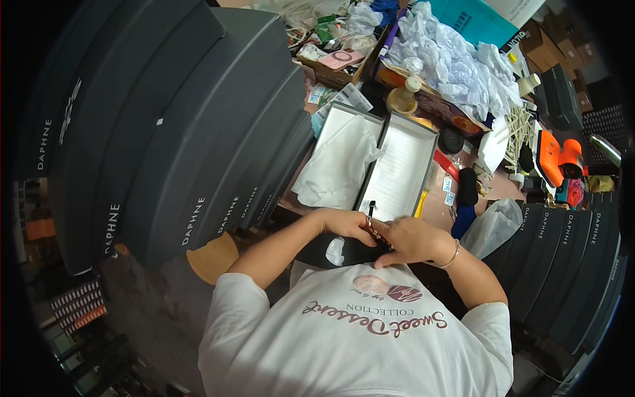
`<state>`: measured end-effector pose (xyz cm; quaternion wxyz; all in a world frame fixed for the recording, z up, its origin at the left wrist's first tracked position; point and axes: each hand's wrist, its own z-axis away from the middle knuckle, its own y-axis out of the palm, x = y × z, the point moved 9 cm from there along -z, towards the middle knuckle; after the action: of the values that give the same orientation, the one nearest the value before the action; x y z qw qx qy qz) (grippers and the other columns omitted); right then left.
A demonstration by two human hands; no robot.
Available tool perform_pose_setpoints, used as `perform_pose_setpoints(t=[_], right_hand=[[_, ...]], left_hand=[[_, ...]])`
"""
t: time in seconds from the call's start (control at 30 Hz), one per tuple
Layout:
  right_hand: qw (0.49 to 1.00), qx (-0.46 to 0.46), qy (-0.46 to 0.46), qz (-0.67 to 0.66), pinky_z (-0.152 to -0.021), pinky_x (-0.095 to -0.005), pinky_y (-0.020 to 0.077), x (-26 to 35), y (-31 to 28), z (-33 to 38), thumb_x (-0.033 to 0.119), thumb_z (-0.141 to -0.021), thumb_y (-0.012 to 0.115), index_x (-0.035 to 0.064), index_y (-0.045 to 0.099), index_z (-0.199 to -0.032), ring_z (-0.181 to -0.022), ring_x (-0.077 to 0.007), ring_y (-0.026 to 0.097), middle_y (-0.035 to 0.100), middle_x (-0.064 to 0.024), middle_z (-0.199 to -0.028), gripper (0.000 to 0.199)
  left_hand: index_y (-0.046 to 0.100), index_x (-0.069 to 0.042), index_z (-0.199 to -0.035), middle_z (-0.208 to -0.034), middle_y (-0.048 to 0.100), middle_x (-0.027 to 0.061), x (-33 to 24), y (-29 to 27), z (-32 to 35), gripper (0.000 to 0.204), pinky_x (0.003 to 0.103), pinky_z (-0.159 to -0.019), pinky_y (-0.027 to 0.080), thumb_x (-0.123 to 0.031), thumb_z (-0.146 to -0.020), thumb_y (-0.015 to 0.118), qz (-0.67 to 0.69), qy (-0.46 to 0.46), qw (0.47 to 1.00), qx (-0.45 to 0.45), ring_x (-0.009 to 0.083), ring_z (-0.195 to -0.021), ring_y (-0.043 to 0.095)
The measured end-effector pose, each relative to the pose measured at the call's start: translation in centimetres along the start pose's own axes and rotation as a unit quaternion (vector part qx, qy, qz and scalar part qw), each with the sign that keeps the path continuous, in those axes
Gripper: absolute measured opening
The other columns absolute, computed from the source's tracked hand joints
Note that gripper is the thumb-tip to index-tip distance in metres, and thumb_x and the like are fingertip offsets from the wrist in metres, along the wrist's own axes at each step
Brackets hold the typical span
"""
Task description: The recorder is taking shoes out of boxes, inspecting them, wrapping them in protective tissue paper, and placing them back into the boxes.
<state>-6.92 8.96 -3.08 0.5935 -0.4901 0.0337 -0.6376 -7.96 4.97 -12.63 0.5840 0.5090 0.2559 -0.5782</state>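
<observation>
A black item (357,255), apparently a strapped shoe, lies against my lap with a wad of white tissue (335,251) on it. The thin black strap (372,208) sticks up between my hands, with a small gold-coloured link at its base. My left hand (347,225) pinches by the strap, fingers closed. From the other side my right hand (411,239) bends its fingers over the same spot, and its fingertips are partly hidden. Just beyond them lies an open grey-edged box (400,155) with a white inside; its left half (329,119) holds crumpled white paper (337,165).
Tall stacks of dark grey boxes stand at left (192,132) and right (562,264). Behind the open box are a bottle (402,98), a heap of white crumpled paper (456,59) and a carton with a pink phone case (340,59). An orange tape dispenser (559,159) sits at right.
</observation>
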Motion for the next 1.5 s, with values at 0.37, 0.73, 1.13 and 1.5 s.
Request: perform_pose_setpoints(t=[0.37,0.73,1.13,1.5], right_hand=[[0.907,-0.111,0.092,-0.395,-0.079,-0.0292,0.0449,-6.5,7.8,4.2,0.035,-0.072,0.077,-0.0059,0.045,-0.122,-0.092,-0.0223,0.056,0.056,-0.0155,-0.1,0.072],[0.869,-0.275,0.27,-0.309,-0.088,-0.0385,0.0435,-10.8,12.1,10.4,0.031,-0.083,0.056,-0.006,0.037,-0.13,-0.101,-0.0388,0.058,0.057,-0.0307,-0.106,0.063],[0.688,-0.168,-0.048,-0.704,-0.071,-0.0277,0.0495,-0.4,-0.8,8.3,0.027,-0.09,0.047,-0.0019,0.047,-0.122,-0.077,-0.0149,0.061,0.058,-0.0115,-0.101,0.044],[0.335,-0.213,-0.137,-0.907,-0.062,-0.0339,0.0503,-4.7,5.1,4.6,0.038,-0.089,0.038,-0.0098,0.031,-0.135,-0.069,-0.0256,0.058,0.059,-0.018,-0.079,0.067]], left_hand=[[0.055,-0.003,-0.118,-0.116,0.052,0.0139,3.0,-8.5,15.1,0.042,0.039,-0.09,0.045,0.0,-0.076,0.062,-0.414,-0.052,0.639,-0.647,0.0287,-0.106,0.052],[0.064,0.001,-0.094,-0.093,0.06,0.0137,2.6,-10.0,12.7,0.017,0.036,-0.075,0.047,-0.001,-0.078,0.062,-0.316,0.082,0.644,-0.692,0.0287,-0.084,0.059],[0.064,0.004,-0.085,-0.063,0.056,0.0076,-14.2,-9.8,6.2,0.018,0.026,-0.056,0.043,-0.012,-0.079,0.071,-0.135,0.246,0.719,-0.636,0.0095,-0.059,0.052],[0.066,0.001,-0.095,-0.084,0.065,0.014,-15.2,-7.0,4.8,0.017,0.029,-0.064,0.048,-0.009,-0.081,0.067,-0.32,0.226,0.734,-0.555,0.0216,-0.072,0.063]])
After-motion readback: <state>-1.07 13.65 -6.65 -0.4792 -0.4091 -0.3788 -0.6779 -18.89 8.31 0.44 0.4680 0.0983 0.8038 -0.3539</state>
